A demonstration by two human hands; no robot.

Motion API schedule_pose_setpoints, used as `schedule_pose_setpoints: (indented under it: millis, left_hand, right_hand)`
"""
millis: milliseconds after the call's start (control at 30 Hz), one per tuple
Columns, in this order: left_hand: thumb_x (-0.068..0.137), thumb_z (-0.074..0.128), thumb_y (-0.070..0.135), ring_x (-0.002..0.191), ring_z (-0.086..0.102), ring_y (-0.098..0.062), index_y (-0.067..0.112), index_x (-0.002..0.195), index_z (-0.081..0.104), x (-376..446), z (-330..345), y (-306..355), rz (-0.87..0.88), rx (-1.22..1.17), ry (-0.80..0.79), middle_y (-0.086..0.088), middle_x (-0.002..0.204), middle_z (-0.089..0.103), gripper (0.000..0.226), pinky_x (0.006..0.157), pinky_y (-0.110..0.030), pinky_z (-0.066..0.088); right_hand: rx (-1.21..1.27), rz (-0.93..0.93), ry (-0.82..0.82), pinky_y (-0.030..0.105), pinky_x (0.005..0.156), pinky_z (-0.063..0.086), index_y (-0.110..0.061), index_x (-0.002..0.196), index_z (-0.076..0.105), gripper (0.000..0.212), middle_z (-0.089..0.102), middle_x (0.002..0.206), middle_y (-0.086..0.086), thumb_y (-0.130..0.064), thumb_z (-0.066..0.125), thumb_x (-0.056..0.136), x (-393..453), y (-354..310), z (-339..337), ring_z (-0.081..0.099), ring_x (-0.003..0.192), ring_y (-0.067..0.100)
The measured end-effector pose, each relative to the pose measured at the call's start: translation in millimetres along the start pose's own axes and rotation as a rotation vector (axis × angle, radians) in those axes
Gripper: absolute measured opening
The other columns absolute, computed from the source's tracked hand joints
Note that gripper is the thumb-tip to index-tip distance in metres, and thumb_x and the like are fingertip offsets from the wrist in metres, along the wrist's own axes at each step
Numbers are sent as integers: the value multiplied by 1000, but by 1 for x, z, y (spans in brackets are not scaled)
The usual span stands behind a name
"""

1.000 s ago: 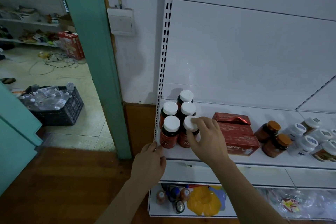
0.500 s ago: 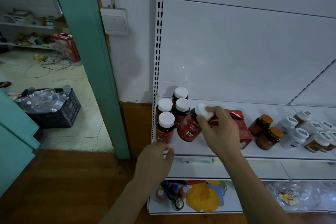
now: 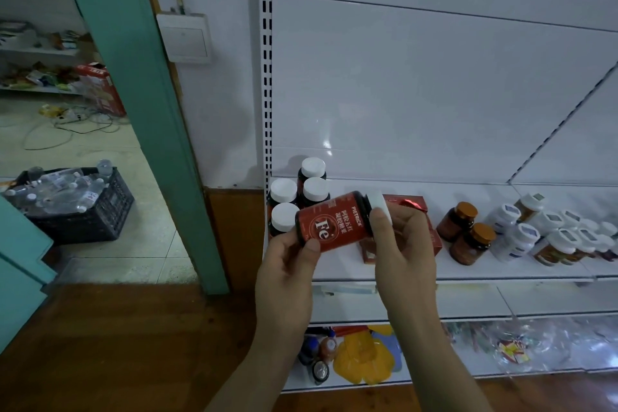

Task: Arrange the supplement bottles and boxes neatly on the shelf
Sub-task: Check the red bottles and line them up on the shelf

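The right hand [image 3: 403, 244] curls fingers and thumb around the white cap end of the red bottle [image 3: 332, 224], while the left hand [image 3: 287, 266] pinches its base, thumb on the label; the bottle lies sideways, lifted just in front of the shelf [image 3: 501, 273]. It looks rigid, light and smooth, so gripping the body should be surer than the cap. The red boxes [image 3: 408, 202] behind are mostly hidden, and the far-right bottles are blurred

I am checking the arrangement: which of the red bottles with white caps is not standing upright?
The red Fe bottle held by both hands, left hand and right hand, lies sideways, cap to the right. The other four white-capped bottles stand upright on the shelf.
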State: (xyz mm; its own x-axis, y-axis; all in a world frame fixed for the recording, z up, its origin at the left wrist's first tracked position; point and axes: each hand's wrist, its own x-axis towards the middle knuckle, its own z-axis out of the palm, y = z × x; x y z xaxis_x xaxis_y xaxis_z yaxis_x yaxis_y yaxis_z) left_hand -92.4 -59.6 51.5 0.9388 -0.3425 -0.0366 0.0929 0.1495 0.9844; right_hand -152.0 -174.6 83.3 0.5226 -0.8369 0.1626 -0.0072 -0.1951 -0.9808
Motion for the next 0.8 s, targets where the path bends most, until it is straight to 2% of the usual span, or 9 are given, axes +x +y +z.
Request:
schedule_pose_setpoints:
  millis: [67,133,233,333,400,467,567,667,800]
  left_hand:
    - [84,64,46,103,68,-4,30,113,66,-1,-1,3,18,2,20,17,107,73,33,89,-28,53]
    - [85,65,44,97,71,-5,29,111,67,-2,0,6,24,-17,29,16,103,74,30,83,-24,55]
    - [83,62,46,95,71,-6,29,112,66,-5,2,12,20,-51,24,16,102,74,34,74,-18,55]
    - [83,60,46,100,68,-10,35,113,63,-6,1,15,74,6,3,16,106,71,32,73,-15,54]
    - [83,59,48,102,66,-13,36,115,62,-6,-1,17,92,59,13,15,108,70,34,72,-13,53]
    - [83,58,50,99,66,-15,37,113,61,-4,-3,17,97,76,46,12,106,70,34,70,-12,53]
    - [83,59,53,106,66,-9,41,111,62,-3,-5,18,101,63,67,18,110,70,30,84,-23,57]
    - [87,60,46,119,60,-5,38,120,62,-3,-7,23,108,7,22,25,124,63,34,100,-36,54]
    - [90,61,29,122,59,-5,35,130,57,-5,-9,25,151,-42,-56,21,128,64,40,100,-32,53]
  right_hand:
    - [102,3,-13,16,72,55,-25,112,60,15,69,95,-24,-32,57,100,-2,-2,-2,66,95,-4]
    - [170,-16,-10,19,79,57,-20,116,60,17,70,102,-17,-25,57,99,-4,-4,-4,66,101,2]
    - [193,-64,-2,26,82,59,-19,114,60,27,70,104,-6,-34,59,92,-6,-5,-4,67,99,10]
    - [229,-54,0,26,80,59,-22,108,58,28,71,99,-7,-40,62,87,-7,-6,-3,68,96,10]
    - [250,-23,-18,28,84,59,-22,110,57,26,71,104,-8,-40,66,93,-8,-4,-1,68,103,12]
    - [279,2,-25,37,92,58,-19,118,58,27,70,114,-3,-31,64,95,-9,-1,1,66,113,18]
    - [303,-1,1,47,98,55,-19,119,59,27,70,117,3,-31,63,94,-11,0,4,65,116,23]
    - [316,-25,15,38,88,58,-27,108,59,24,72,108,0,-42,60,88,-11,-5,7,69,107,18]
    - [352,-17,15,30,85,56,-28,107,60,11,71,110,-4,-30,56,97,-15,-3,13,68,109,15]
